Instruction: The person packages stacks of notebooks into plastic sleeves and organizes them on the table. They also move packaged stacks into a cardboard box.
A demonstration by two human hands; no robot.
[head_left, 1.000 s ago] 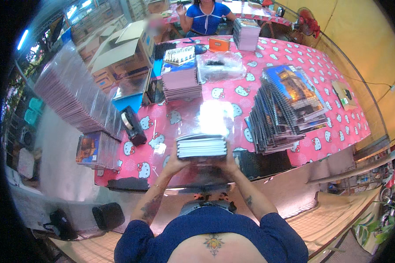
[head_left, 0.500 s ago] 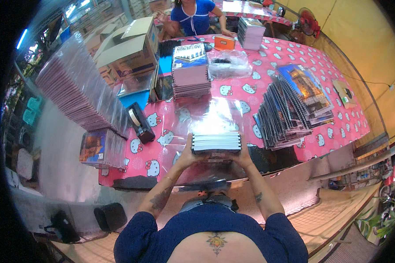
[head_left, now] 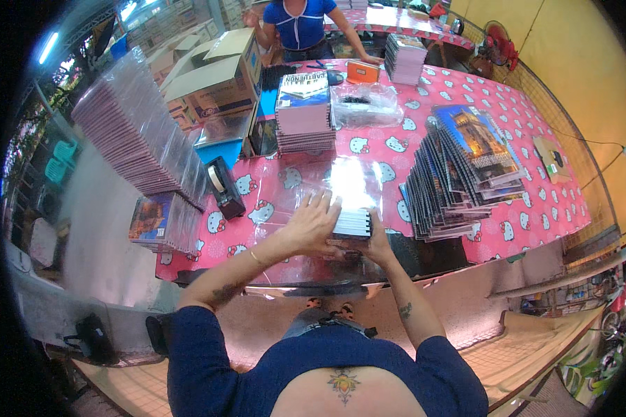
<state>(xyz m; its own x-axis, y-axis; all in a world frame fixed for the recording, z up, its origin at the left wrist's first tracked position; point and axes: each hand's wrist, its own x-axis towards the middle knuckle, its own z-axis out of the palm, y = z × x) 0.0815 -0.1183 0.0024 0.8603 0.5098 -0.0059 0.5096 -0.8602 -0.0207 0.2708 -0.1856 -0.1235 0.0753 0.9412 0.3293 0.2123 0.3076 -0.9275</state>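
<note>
A small stack of spiral-bound notebooks (head_left: 352, 222) stands at the near edge of the table with its white page edges facing up and black binding at the right end. My right hand (head_left: 378, 243) grips that right end. My left hand (head_left: 314, 221) lies over the stack's left part, fingers stretched out and slightly spread, hiding that end. Clear plastic film (head_left: 295, 182) spreads beneath and beyond the stack, glaring with light at its far side.
Fanned spiral notebooks (head_left: 459, 174) lie to the right. A tape dispenser (head_left: 225, 189), a tall plastic-wrapped stack (head_left: 139, 132) and a cardboard box (head_left: 212, 87) are on the left. Another notebook pile (head_left: 304, 121) stands ahead. Across the table is a person in blue (head_left: 299, 24).
My left hand has moved from the stack's left end onto its top, fingers opening out. My right hand stays on the right end. The person across stands more upright in view.
</note>
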